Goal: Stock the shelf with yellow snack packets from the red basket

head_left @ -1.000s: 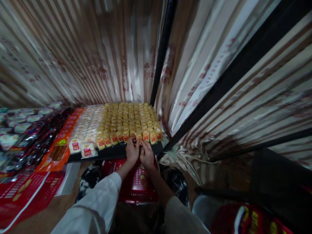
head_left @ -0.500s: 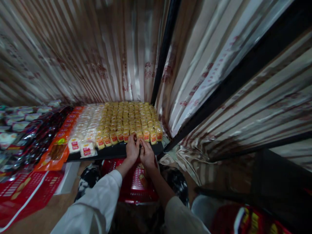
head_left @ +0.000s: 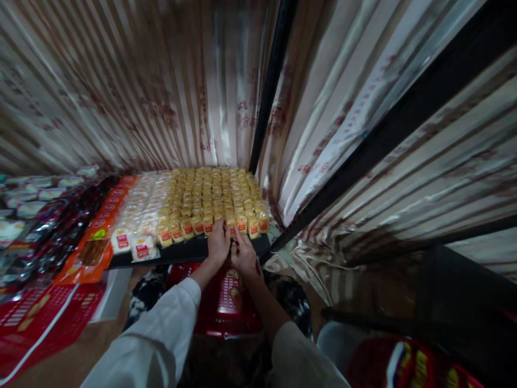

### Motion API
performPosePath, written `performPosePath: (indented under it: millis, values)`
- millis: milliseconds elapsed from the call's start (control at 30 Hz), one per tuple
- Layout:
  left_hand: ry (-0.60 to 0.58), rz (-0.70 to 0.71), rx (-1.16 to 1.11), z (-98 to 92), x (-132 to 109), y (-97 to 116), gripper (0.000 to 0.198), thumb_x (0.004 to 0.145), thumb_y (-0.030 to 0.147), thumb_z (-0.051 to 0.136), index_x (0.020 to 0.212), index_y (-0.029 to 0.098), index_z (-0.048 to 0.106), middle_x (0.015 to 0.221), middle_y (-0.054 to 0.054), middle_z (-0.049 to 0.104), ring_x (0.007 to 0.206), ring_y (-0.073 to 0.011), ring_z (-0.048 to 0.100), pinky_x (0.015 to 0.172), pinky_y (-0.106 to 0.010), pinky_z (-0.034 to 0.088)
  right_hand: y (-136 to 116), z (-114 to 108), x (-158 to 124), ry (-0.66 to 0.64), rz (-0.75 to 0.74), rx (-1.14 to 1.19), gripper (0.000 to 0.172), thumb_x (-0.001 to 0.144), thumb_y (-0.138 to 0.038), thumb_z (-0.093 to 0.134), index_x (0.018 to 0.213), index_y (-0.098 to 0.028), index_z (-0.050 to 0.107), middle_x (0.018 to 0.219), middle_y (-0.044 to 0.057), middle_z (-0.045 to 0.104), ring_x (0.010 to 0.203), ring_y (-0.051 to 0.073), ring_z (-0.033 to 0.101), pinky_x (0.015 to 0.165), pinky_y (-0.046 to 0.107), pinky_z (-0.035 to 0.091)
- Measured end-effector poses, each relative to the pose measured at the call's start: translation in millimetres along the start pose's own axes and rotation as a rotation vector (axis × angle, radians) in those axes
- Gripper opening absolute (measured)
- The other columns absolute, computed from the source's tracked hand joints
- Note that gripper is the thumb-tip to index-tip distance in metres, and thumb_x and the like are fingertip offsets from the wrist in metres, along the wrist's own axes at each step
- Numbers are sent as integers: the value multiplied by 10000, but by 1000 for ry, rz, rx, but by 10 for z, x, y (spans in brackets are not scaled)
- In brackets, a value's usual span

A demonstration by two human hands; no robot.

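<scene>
Rows of small yellow wrapped cakes (head_left: pixel 202 194) with red-and-orange labels cover the right end of a black shelf (head_left: pixel 177 251). At the front row, my left hand (head_left: pixel 218 243) and my right hand (head_left: pixel 243 254) meet around one wrapped cake (head_left: pixel 231 228). The fingers of my left hand are curled against its left side. My right hand has its fingers closed at the cake's right and lower side. Fingertips are partly hidden and dim. Below my hands sits a red basket (head_left: pixel 214 320) on my lap, with a few wrapped pieces (head_left: pixel 235 295) inside.
Left of the yellow rows lie white wrapped cakes (head_left: pixel 143 248), orange packs (head_left: pixel 86 258) and dark shiny packs (head_left: pixel 60 234). Another red basket (head_left: pixel 60 323) stands at lower left. Black posts (head_left: pixel 270 91) and a striped curtain (head_left: pixel 181 81) close in the back and right.
Both hands stay at the front row with only small finger shifts. The right fingers have moved slightly; the view has tilted a little.
</scene>
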State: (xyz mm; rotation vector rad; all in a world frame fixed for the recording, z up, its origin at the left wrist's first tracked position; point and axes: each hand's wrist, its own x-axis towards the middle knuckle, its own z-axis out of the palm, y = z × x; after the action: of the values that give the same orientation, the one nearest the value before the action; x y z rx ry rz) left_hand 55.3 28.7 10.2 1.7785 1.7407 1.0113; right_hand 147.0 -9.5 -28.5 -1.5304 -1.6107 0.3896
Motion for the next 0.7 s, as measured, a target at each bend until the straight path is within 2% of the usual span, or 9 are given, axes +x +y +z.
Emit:
performPosePath:
  millis: [267, 567, 700]
  values:
    - [-39, 35, 37, 10, 51, 2, 299, 891, 225, 432, 1173, 142, 485, 1046, -113, 629, 992, -210, 600, 879, -341, 466, 9, 15, -3, -9, 33, 34, 610, 775, -134, 404, 1381, -198, 410, 997, 98, 614, 907, 192, 601, 786, 309, 550]
    - [-148, 59, 143, -60, 76, 38, 275, 893, 214, 422, 1156, 178, 494, 1009, -83, 633, 899, -189, 619, 819, -305, 475, 8, 47, -12, 25, 47, 45, 610, 761, -143, 410, 1367, -213, 427, 999, 76, 608, 905, 172, 601, 801, 289, 551]
    - [-102, 58, 116, -14, 59, 24, 284, 894, 221, 414, 1163, 164, 486, 1084, -112, 606, 982, -203, 602, 862, -312, 463, 13, 57, -24, 15, 27, 16, 632, 750, -131, 407, 1376, -214, 413, 1015, 81, 600, 936, 182, 592, 850, 312, 533]
